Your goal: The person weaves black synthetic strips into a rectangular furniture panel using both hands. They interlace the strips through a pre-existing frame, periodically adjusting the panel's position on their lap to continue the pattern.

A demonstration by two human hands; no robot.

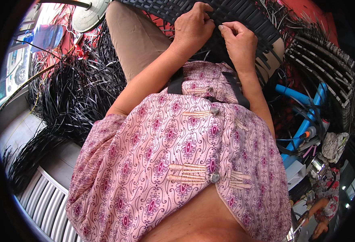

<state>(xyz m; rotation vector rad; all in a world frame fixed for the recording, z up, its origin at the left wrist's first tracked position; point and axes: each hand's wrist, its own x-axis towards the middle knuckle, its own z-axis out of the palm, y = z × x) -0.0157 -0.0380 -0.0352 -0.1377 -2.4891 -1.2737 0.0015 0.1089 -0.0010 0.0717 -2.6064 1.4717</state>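
Observation:
A dark woven panel of flat black strips [248, 18] lies across my lap at the top of the view. Over its near edge, my left hand [193, 27] is closed with its fingers curled in. Close by on the right, my right hand [240, 45] pinches thumb and forefinger together, its tip almost meeting the left hand. Whatever thin piece may be between the fingers is too small to make out. Loose strip ends [272, 54] stick out of the panel beside my right wrist.
A big heap of loose black strips [76, 84] covers the floor on the left. Stacked curved slatted pieces [322, 66] stand at right, near blue tubes [296, 137]. A silver slatted frame [44, 201] is lower left, a round base [89, 16] upper left. Another person [328, 193] is lower right.

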